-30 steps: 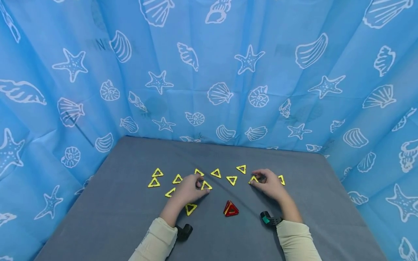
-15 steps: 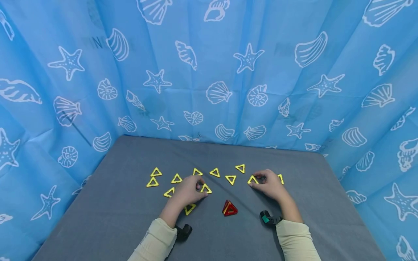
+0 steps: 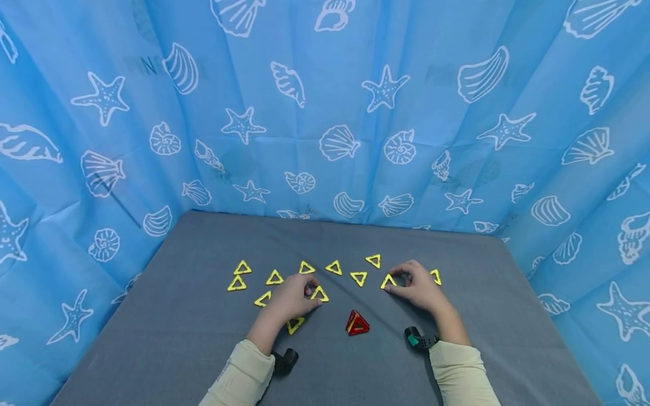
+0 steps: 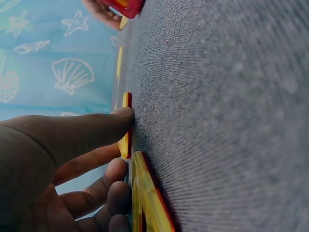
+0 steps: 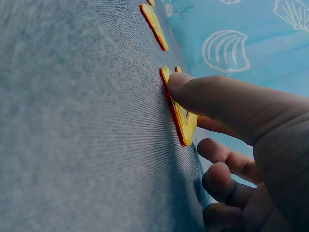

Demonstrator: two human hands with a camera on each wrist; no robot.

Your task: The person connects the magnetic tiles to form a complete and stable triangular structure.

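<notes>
My left hand [image 3: 291, 296] pinches a flat yellow triangular tile [image 3: 324, 295] lying on the grey cloth. In the left wrist view the thumb is on one edge of that tile [image 4: 125, 147], the index finger behind. My right hand [image 3: 418, 287] pinches another yellow triangular tile [image 3: 383, 283] the same way; its tile [image 5: 182, 123] shows a red underside in the right wrist view. Between the hands and nearer to me stands a small red pyramid [image 3: 351, 320] of triangular tiles. The index fingertips are partly hidden.
Several more yellow triangular tiles lie about, such as one left [image 3: 237, 288], one at the back [image 3: 374, 257] and one beside the right hand [image 3: 439, 277]. One tile [image 3: 294, 330] is partly behind the left forearm. A blue shell-patterned curtain [image 3: 325, 107] encloses the table [image 3: 203, 338].
The tile in my right hand has slid a little to the left, towards the middle. My left hand and its tile stay in place. The head view has shifted slightly.
</notes>
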